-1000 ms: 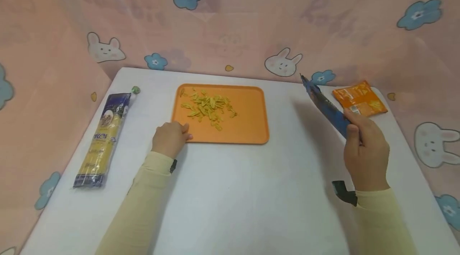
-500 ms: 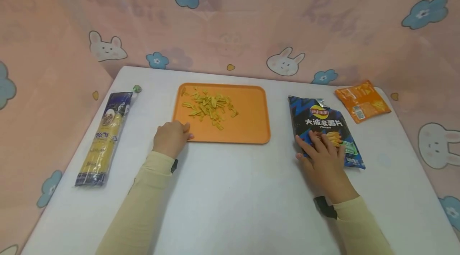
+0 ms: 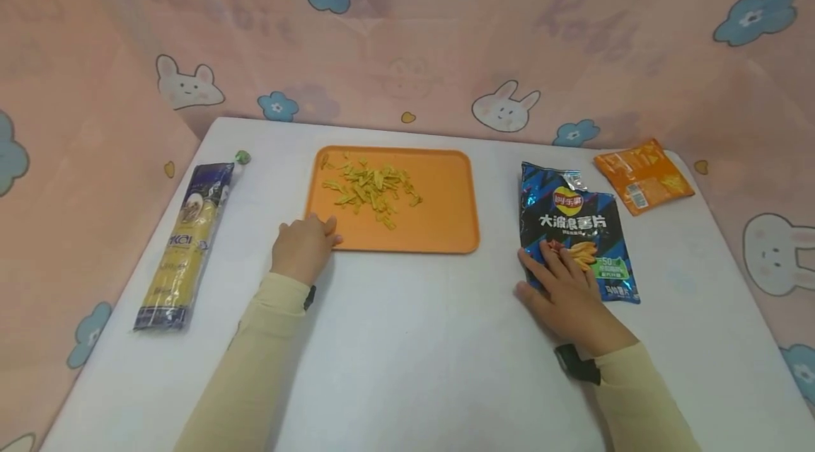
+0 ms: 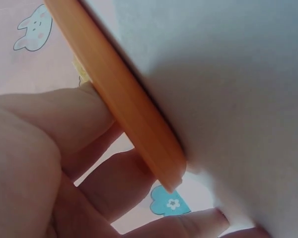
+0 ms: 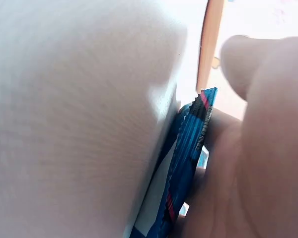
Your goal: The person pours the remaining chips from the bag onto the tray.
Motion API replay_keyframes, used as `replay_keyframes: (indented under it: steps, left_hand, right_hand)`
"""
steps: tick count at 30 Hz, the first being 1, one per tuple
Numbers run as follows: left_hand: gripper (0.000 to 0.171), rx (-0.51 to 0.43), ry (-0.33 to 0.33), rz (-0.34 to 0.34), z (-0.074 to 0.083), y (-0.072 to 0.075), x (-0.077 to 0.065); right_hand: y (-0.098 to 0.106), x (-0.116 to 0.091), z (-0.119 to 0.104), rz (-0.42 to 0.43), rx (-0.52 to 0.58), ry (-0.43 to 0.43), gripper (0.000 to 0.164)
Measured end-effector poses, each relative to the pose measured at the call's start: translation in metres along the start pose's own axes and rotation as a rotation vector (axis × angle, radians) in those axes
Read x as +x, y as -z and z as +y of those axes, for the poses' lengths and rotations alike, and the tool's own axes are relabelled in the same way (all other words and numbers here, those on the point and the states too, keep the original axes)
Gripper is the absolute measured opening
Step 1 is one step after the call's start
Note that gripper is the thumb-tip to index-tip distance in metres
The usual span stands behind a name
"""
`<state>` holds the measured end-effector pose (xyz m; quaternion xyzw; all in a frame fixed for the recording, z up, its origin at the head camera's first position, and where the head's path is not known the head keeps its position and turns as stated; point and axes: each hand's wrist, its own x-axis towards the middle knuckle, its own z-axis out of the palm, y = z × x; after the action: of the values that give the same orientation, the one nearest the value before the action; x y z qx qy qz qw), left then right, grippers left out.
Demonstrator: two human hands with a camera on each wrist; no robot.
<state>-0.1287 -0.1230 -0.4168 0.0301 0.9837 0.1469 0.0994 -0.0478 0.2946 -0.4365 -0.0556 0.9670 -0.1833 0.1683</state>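
Orange tray (image 3: 439, 226) as landmark. Left hand (image 3: 303, 247) is gripping the tray's near-left corner, fingers curled over the rim, thumb side under; the left wrist view is confirming the rim (image 4: 134, 124) sitting between fingers. Right hand (image 3: 563, 289) is lying flat, fingers straight, pressing the lower end of the blue chip bag (image 3: 576, 226), which is lying face-up on the white table (image 3: 414, 353) just right of the tray. Hands well apart, one either side of the tray.

Progress, as a judgement: chips (image 3: 369, 190) are already sitting in a loose pile on the tray's far-left part, and the bag looks flat, so emptying seems done; setting the bag aside looks nearly finished.

Counts: one tray, one chip pile, one blue chip bag, one orange packet (image 3: 643, 176) far right of the tray, one spaghetti pack (image 3: 185, 243) left of it, one small green bit (image 3: 242, 156) by the pack's far end.
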Motion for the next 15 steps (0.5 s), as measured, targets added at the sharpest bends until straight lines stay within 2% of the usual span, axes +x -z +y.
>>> replay_keyframes:
  steps: [4, 10, 13, 15]
  left_hand:
    - [0.049, 0.013, -0.019, -0.011, -0.001, -0.005, -0.002]
    - [0.047, 0.048, -0.061, 0.007, 0.003, -0.006, -0.009]
    - [0.052, -0.023, -0.042, -0.041, 0.006, -0.006, -0.015]
    - [0.061, -0.092, -0.021, -0.066, 0.008, -0.006, -0.018]
  right_hand:
    - [0.001, 0.001, 0.001, 0.001, 0.005, 0.002, 0.071]
    - [0.007, 0.002, 0.004, 0.050, 0.036, 0.031, 0.065]
    - [0.016, 0.001, 0.005, 0.086, 0.074, 0.059, 0.065]
    - [0.025, 0.001, 0.005, 0.154, 0.101, 0.080, 0.067]
